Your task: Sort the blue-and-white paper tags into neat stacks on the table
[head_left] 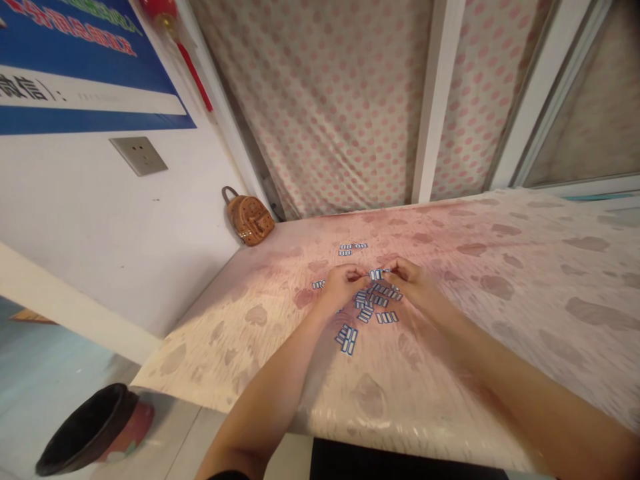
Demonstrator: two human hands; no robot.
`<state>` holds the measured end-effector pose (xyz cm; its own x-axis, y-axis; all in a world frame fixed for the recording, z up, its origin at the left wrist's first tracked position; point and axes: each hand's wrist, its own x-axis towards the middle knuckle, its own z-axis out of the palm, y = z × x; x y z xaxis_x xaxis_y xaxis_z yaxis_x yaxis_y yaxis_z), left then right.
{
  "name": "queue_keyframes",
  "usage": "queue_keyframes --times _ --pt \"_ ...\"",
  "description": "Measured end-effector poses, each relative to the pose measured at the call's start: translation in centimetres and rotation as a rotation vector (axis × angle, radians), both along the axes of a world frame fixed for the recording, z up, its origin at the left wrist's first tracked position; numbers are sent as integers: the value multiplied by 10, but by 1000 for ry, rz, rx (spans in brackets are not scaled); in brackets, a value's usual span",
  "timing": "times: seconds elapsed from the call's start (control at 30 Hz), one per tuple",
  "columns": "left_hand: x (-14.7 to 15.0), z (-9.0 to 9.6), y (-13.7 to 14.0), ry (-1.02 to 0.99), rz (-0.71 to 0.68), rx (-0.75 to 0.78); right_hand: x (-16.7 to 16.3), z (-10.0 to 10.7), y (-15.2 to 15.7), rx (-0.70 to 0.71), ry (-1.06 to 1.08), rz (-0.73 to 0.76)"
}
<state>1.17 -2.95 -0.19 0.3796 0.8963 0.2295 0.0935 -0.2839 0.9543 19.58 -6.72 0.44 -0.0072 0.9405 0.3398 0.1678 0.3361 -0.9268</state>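
Both my hands meet over the table, pinching a small blue-edged strip with white panels [376, 275] between them. My left hand [345, 283] has its thumb and fingertips at the strip's left end. At the other end, my right hand [407, 277] grips with thumb and forefinger. Just below lies a loose pile of similar strips [379, 301], overlapping at odd angles. Nearer me is a smaller group of strips [347, 339]. Farther back lie a few more strips [346, 250]. One strip [317, 285] is partly hidden behind my left hand.
A patterned cloth [370, 393] covers the table. A small brown backpack-shaped bag [251, 220] stands at its far left corner against the wall. On the floor at lower left is a dark-lined bin [127, 433]. A dotted curtain [340, 113] hangs behind the table.
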Motion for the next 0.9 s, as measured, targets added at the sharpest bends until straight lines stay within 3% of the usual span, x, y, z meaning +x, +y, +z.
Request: queue_keyframes --times 0.23,0.9 --pt "2 4 -1 -124 -6 -162 1 0 1 13 2 -50" --pt "6 1 -5 -87 -43 -116 -2 -4 2 52 -24 -96"
